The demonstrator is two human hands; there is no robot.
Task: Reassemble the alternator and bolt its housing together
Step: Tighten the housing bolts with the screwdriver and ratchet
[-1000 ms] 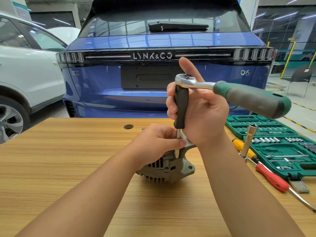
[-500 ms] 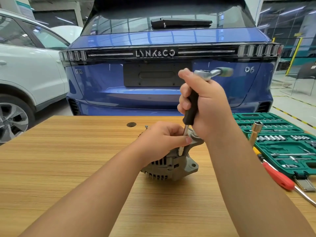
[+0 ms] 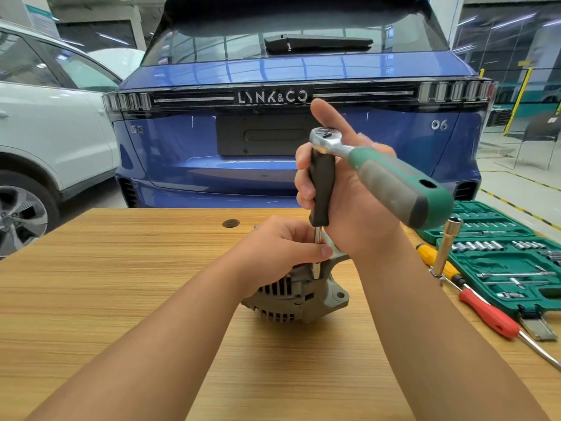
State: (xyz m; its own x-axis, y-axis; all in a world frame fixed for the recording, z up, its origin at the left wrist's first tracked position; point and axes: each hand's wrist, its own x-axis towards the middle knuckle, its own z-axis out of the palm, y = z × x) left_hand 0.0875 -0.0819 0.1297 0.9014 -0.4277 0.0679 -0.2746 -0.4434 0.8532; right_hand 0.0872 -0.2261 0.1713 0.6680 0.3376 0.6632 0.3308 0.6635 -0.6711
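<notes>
Head view: the grey ribbed cast-metal alternator sits mid-frame on the wooden table. The left hand pinches the upright steel driver shaft; the right hand is wrapped around its black handle, under the green-handled ratchet, directly above the alternator.

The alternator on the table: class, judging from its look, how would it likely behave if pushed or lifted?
The alternator looks like cast metal, so probably heavy for its size and stiff. Its rounded, finned body rests on the table, so it might rock or roll if pushed; the left hand steadying it suggests the same. The protruding ear may stop a full roll.
</notes>
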